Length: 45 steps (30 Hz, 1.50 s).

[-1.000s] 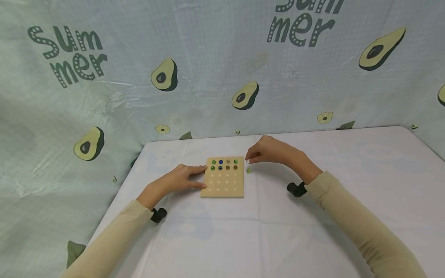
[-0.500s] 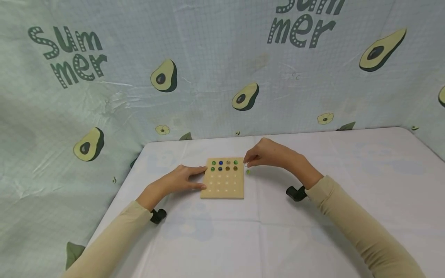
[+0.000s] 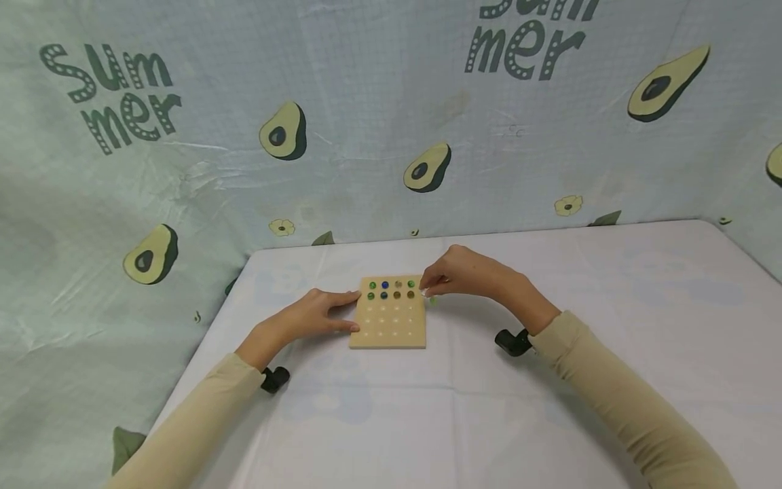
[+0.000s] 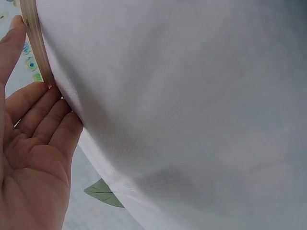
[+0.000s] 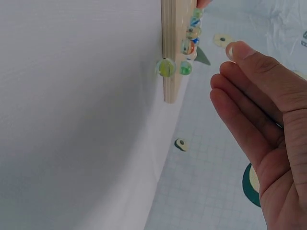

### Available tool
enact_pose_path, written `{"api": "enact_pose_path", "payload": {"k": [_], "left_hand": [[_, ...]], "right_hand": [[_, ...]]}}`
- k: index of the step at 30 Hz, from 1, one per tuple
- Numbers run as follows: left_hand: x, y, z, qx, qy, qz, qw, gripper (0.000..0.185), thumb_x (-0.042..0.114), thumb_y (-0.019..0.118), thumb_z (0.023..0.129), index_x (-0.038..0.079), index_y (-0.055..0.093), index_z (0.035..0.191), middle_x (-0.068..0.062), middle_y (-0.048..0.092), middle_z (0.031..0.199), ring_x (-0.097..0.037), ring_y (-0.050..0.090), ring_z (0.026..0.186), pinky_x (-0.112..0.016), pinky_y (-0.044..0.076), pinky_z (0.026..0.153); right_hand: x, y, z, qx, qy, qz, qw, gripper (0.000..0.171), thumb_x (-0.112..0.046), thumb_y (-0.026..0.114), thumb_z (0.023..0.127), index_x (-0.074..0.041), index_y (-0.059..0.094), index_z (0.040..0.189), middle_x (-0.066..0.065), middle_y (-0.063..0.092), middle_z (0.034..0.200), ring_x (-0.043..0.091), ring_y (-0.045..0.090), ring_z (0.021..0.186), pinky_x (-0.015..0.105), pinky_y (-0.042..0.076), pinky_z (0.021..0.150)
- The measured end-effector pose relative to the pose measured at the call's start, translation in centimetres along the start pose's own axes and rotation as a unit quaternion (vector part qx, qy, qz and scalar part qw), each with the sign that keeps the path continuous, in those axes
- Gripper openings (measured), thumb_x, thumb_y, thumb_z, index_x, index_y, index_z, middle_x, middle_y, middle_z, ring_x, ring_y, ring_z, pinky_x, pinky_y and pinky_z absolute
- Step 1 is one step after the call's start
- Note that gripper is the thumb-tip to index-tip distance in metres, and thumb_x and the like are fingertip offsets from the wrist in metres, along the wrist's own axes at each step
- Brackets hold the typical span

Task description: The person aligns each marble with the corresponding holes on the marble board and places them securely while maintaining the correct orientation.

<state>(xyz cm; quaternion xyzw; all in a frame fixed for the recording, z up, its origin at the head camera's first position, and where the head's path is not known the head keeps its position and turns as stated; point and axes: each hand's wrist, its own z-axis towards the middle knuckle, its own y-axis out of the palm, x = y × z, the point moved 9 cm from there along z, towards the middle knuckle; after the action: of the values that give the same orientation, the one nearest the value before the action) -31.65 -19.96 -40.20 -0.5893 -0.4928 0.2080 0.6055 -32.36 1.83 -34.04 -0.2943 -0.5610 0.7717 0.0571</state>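
Note:
A square wooden board [image 3: 387, 341] with rows of round hollows lies on the table, its two far rows holding glass marbles [image 3: 385, 285] in green, blue and amber. My left hand [image 3: 313, 316] rests spread against the board's left edge, thumb and fingertips touching it; in the left wrist view its fingers [image 4: 43, 108] are nearly straight. Over the board's right edge, my right hand [image 3: 467, 273] pinches a small whitish marble [image 3: 424, 293] between thumb and fingertips. A yellow-green marble [image 5: 166, 68] lies on the table just right of the board, partly hidden by the right hand in the head view.
A white cloth covers the table [image 3: 391, 421]. Behind it hangs a pale curtain [image 3: 354, 81] printed with avocados and lettering. Dark wrist cameras [image 3: 513, 342] sit under both wrists.
My right hand has moved left and slightly nearer with the whitish marble, from beside the board to over its right edge. My left hand stays against the board.

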Motion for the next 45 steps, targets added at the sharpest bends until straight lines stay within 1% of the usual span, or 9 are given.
{"api": "enact_pose_path", "payload": {"k": [8, 12, 18, 25, 31, 34, 38, 41, 45], "left_hand": [[0.3, -0.1, 0.1, 0.007, 0.007, 0.006, 0.9999, 0.083, 0.055, 0.073, 0.089, 0.013, 0.045, 0.155, -0.013, 0.045, 0.155, -0.031, 0.04, 0.146, -0.048, 0.038, 0.117], [0.2, -0.1, 0.0, 0.008, 0.004, 0.007, 0.9999, 0.083, 0.054, 0.074, 0.089, 0.013, 0.045, 0.154, -0.014, 0.046, 0.154, -0.031, 0.04, 0.145, -0.049, 0.039, 0.116], [0.1, 0.2, 0.0, 0.004, 0.0, 0.004, 1.0, 0.083, 0.056, 0.074, 0.088, 0.014, 0.045, 0.154, -0.013, 0.046, 0.155, -0.03, 0.04, 0.146, -0.048, 0.038, 0.117], [0.1, -0.1, -0.1, 0.012, -0.001, 0.012, 0.9999, 0.083, 0.055, 0.074, 0.088, 0.013, 0.046, 0.154, -0.013, 0.046, 0.154, -0.031, 0.041, 0.145, -0.049, 0.038, 0.116], [0.0, 0.1, -0.1, 0.005, 0.001, 0.008, 1.0, 0.085, 0.057, 0.073, 0.088, 0.013, 0.045, 0.154, -0.013, 0.046, 0.154, -0.031, 0.04, 0.145, -0.049, 0.038, 0.116], [0.0, 0.0, -0.1, 0.006, 0.003, 0.009, 0.9999, 0.085, 0.058, 0.072, 0.088, 0.013, 0.045, 0.155, -0.013, 0.045, 0.155, -0.032, 0.04, 0.145, -0.049, 0.038, 0.117], [0.0, -0.3, -0.2, 0.011, -0.004, 0.007, 0.9999, 0.084, 0.057, 0.073, 0.088, 0.014, 0.046, 0.154, -0.013, 0.046, 0.155, -0.032, 0.04, 0.145, -0.05, 0.037, 0.117], [-0.1, -0.3, -0.2, 0.006, -0.009, 0.0, 0.9999, 0.083, 0.055, 0.074, 0.088, 0.014, 0.046, 0.154, -0.012, 0.045, 0.155, -0.031, 0.04, 0.146, -0.05, 0.037, 0.117], [0.0, -0.1, 0.0, 0.001, -0.005, 0.002, 1.0, 0.083, 0.057, 0.073, 0.088, 0.014, 0.046, 0.154, -0.012, 0.046, 0.155, -0.03, 0.041, 0.145, -0.049, 0.038, 0.117]], "right_hand": [[-1.1, 0.0, 0.5, 0.003, -0.016, 0.01, 1.0, 0.01, -0.01, 0.079, 0.09, -0.007, 0.08, 0.099, -0.002, 0.078, 0.094, 0.004, 0.072, 0.082, 0.018, 0.058, 0.073], [-1.6, 0.2, 0.8, 0.007, -0.022, 0.002, 1.0, 0.011, -0.013, 0.078, 0.091, -0.007, 0.081, 0.099, -0.002, 0.078, 0.094, 0.005, 0.073, 0.083, 0.018, 0.058, 0.073], [-1.6, 0.9, 1.2, 0.002, -0.012, -0.01, 1.0, 0.011, -0.016, 0.078, 0.092, -0.009, 0.081, 0.1, -0.003, 0.078, 0.094, 0.003, 0.071, 0.082, 0.016, 0.057, 0.073], [-1.8, 1.1, 1.2, 0.009, -0.025, -0.012, 1.0, 0.011, -0.014, 0.079, 0.091, -0.009, 0.081, 0.099, -0.003, 0.078, 0.093, 0.003, 0.072, 0.083, 0.016, 0.057, 0.073], [-2.1, 1.3, 1.3, 0.006, -0.028, -0.009, 1.0, 0.011, -0.015, 0.078, 0.091, -0.009, 0.081, 0.099, -0.003, 0.078, 0.093, 0.002, 0.072, 0.082, 0.016, 0.057, 0.073], [-2.4, 1.3, 1.6, 0.007, -0.031, -0.014, 0.999, 0.011, -0.016, 0.078, 0.091, -0.009, 0.081, 0.099, -0.003, 0.078, 0.093, 0.002, 0.071, 0.081, 0.015, 0.057, 0.072], [-3.0, 1.4, 2.3, 0.009, -0.046, -0.011, 0.999, 0.012, -0.016, 0.078, 0.092, -0.008, 0.081, 0.1, -0.002, 0.078, 0.094, 0.002, 0.072, 0.082, 0.016, 0.057, 0.073], [-3.3, 1.7, 2.8, 0.007, -0.055, -0.012, 0.998, 0.012, -0.017, 0.077, 0.092, -0.008, 0.081, 0.1, -0.002, 0.078, 0.094, 0.002, 0.071, 0.082, 0.016, 0.057, 0.073], [-3.7, 2.0, 3.4, 0.008, -0.062, -0.02, 0.998, 0.011, -0.018, 0.077, 0.093, -0.009, 0.081, 0.099, -0.004, 0.078, 0.092, 0.0, 0.069, 0.079, 0.015, 0.056, 0.071]]}}
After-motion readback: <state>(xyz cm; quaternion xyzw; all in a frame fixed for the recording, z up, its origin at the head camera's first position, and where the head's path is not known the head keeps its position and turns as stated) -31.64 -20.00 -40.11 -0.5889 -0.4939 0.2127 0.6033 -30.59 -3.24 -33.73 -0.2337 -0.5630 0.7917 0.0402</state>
